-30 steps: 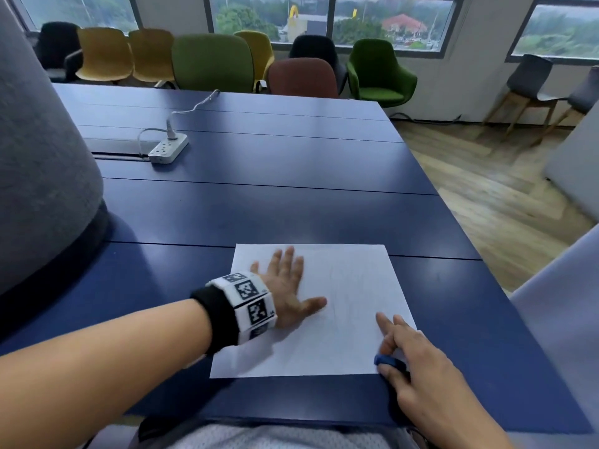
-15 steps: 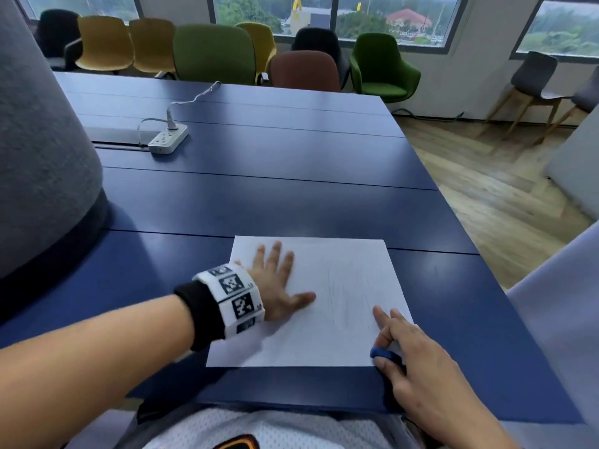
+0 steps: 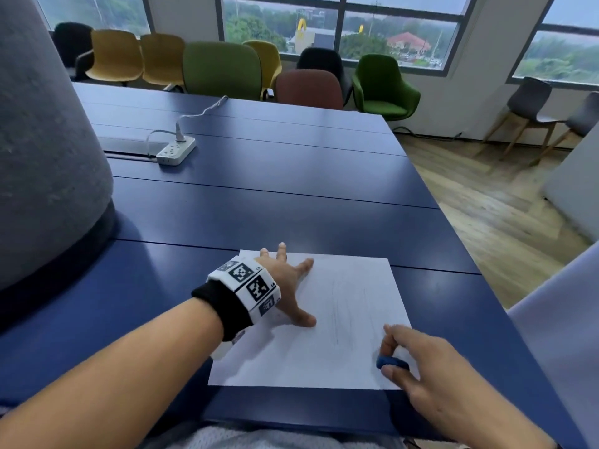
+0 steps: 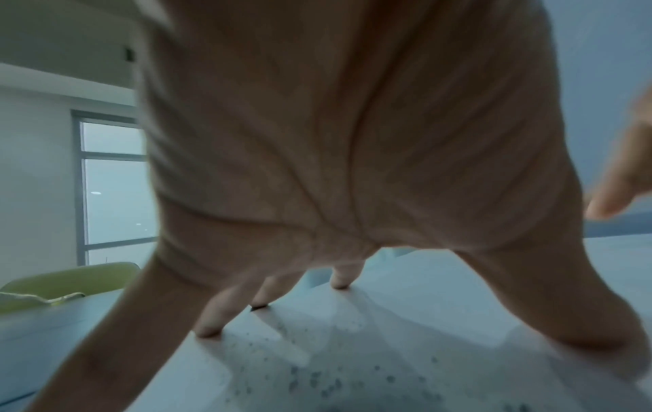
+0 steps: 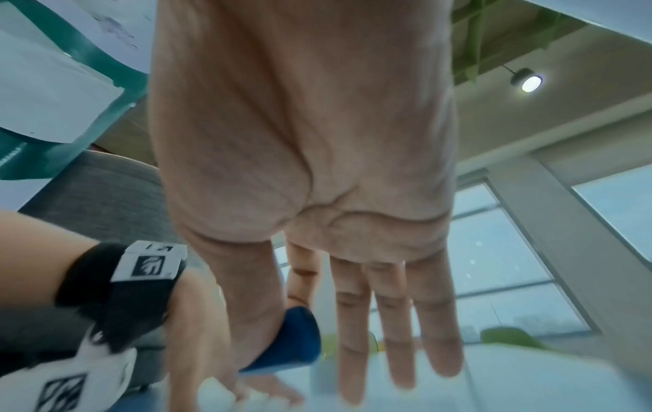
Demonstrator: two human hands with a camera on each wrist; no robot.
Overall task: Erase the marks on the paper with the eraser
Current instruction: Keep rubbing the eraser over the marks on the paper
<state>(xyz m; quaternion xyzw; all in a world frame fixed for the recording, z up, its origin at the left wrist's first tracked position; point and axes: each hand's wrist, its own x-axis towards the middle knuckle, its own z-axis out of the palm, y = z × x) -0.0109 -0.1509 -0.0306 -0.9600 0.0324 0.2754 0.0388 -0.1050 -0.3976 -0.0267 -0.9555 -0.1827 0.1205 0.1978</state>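
Observation:
A white sheet of paper (image 3: pixel 340 319) lies on the blue table (image 3: pixel 259 205) near its front edge, with faint pencil marks (image 3: pixel 337 312) down its middle. My left hand (image 3: pixel 288 286) presses flat on the paper's left part, fingers spread; the left wrist view shows the fingertips (image 4: pixel 208 329) on the sheet. My right hand (image 3: pixel 421 361) pinches a blue eraser (image 3: pixel 390 362) between thumb and forefinger at the paper's lower right corner. The right wrist view shows the eraser (image 5: pixel 300 340) under the thumb, the other fingers straight.
A white power strip (image 3: pixel 176 150) with its cable lies at the back left of the table. A large grey padded shape (image 3: pixel 42 157) rises at the left. Coloured chairs (image 3: pixel 223 69) line the table's far edge. The table's right edge drops to a wooden floor (image 3: pixel 486 205).
The left hand has slid a little up the paper, toward its top left corner. The right hand holds the eraser at the lower right corner as before, its fingers curled in more.

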